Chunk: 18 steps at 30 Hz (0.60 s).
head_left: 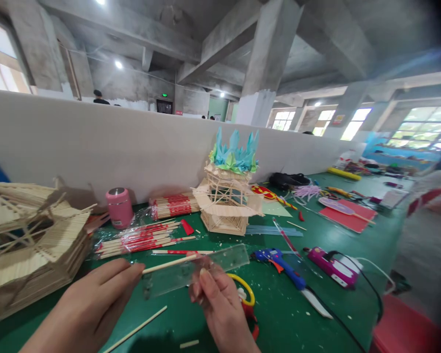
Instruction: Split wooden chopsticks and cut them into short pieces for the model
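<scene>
My left hand (99, 294) is closed on one end of a thin wooden chopstick (167, 264), which points right toward my other hand. With thumb and fingers my right hand (216, 299) pinches a clear, flat plastic strip (231, 259). The strip lies slantwise beside and below the chopstick. Scissors with a yellow handle (250, 290) rest on the table, partly hidden behind my right hand. A loose stick (139, 328) lies on the table between my hands, and a short stick piece (189, 344) is close by.
A chopstick model with blue paper folds (230, 211) stands at the middle back. Another stick model (33, 264) fills the left. Bundled chopsticks (143, 238) and a pink flask (119, 208) sit between. A blue glue gun (281, 264) and a pink power strip (332, 267) lie right on the green table.
</scene>
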{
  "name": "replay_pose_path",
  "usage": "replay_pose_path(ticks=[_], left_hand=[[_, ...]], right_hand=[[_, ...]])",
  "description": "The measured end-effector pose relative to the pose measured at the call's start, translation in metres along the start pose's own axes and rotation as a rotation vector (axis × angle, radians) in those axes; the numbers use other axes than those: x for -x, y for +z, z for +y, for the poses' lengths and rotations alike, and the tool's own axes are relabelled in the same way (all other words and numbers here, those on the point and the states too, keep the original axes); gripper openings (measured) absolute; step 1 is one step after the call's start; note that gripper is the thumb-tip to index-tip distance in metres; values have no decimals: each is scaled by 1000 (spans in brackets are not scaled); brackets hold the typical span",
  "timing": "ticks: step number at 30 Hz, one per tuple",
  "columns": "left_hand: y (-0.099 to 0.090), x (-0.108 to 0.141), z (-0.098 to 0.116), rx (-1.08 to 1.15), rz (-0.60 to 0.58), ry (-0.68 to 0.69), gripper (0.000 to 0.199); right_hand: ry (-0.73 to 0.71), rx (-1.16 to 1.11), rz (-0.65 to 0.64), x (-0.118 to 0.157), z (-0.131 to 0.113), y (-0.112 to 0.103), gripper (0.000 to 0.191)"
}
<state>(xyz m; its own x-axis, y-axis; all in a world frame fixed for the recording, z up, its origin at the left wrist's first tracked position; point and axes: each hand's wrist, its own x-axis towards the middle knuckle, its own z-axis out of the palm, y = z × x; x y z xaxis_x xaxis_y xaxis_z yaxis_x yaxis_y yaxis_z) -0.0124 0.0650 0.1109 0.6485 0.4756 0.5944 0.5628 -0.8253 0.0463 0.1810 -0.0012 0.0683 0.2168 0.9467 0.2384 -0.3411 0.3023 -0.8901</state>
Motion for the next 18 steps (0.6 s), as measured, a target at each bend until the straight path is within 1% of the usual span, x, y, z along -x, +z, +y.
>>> replay_pose_path(ticks=[1, 4, 7, 11, 13, 16, 18], left_hand=[[-2, -2, 2, 2, 38, 16, 29], [-5, -6, 9, 22, 46, 55, 25], [-3, -7, 12, 19, 18, 44, 23], [3, -3, 13, -64, 39, 33, 24], [5, -2, 15, -130, 24, 37, 25], [6, -3, 20, -221, -4, 21, 27], [6, -4, 25, -243, 17, 6, 29]], right_hand=[[0, -1, 4, 0, 0, 0, 30], [29, -27, 21, 1, 0, -1, 23], [61, -74, 51, 1, 0, -1, 20], [71, -122, 92, 1, 0, 0, 18], [84, -151, 107, 0, -1, 1, 17], [98, -192, 140, -1, -1, 1, 21], [104, -211, 149, -1, -1, 0, 22]])
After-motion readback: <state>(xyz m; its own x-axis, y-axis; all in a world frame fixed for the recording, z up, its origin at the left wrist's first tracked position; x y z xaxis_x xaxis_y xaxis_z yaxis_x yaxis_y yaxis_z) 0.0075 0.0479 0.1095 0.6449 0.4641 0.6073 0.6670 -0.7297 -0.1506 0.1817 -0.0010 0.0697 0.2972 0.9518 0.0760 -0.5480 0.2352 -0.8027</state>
